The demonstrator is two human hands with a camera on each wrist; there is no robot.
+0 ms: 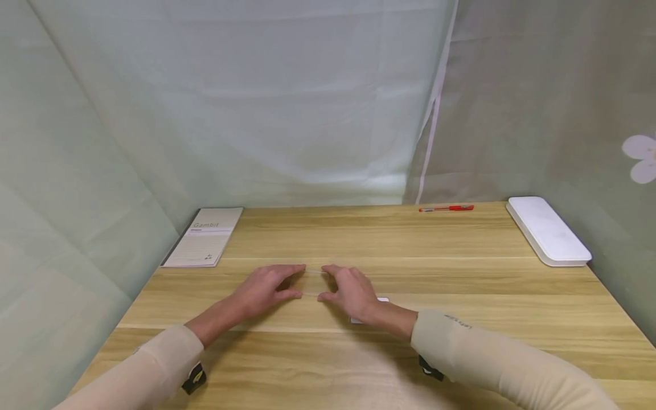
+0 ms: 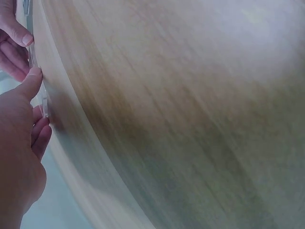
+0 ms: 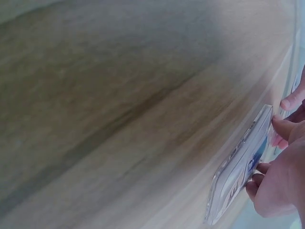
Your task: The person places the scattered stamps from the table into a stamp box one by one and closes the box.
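Between both hands, low over the wooden table [image 1: 307, 364], is a clear, flat, see-through piece [image 1: 314, 271]; its thin edges show as faint lines. My left hand [image 1: 263, 289] holds its left end, thumb at the near edge and fingers at the far edge. My right hand [image 1: 353, 290] holds the right end the same way, its fingertips a short gap from the left ones. Below the right hand and wrist lies a flat clear case [image 3: 238, 176] with a printed picture inside; in the head view only its pale corners [image 1: 383, 299] show.
A notepad [image 1: 205, 236] marked "Gambit" lies at the far left. A red pen [image 1: 447, 208] is near the back edge, and a white rounded box [image 1: 548, 230] stands at the back right. Pale curtains [image 1: 287, 102] hang close behind and beside the table.
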